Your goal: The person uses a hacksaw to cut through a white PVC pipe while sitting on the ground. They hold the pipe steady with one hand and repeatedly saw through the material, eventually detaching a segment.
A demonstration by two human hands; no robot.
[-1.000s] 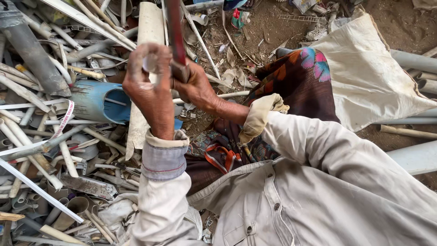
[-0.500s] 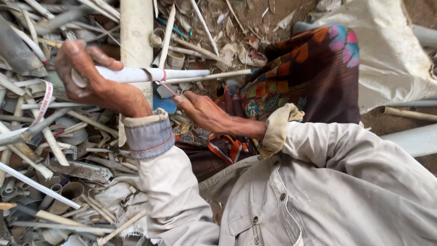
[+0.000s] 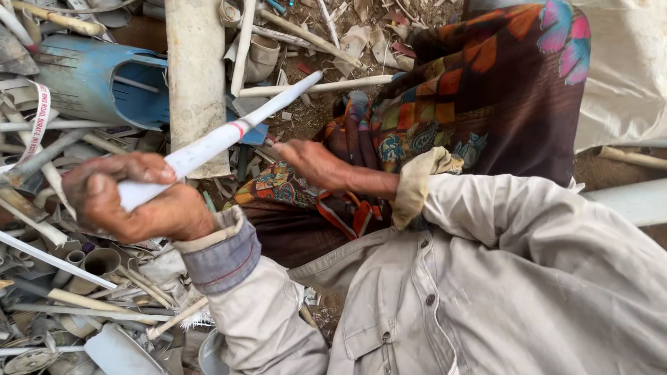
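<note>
Your left hand is wrapped tight around the near end of the white plastic pipe, and its long axis runs up and to the right, tip over the scrap pile. Your right hand rests loosely curled on the patterned cloth, holding nothing.

Lit evenly by soft, diffuse daylight, with no hard sun patches and no glare. Showed only faint, shallow shadows: under the left hand toward 7 o'clock, and in the folds of the patterned cloth at 1 o'clock. Stayed fairly sharp at the centre, along the white pipe. Smeared slightly at 9 o'clock among the scrap pipes. Bowed mildly toward the edges, wide-angle fashion. Looked muted and dusty in colour.
</note>
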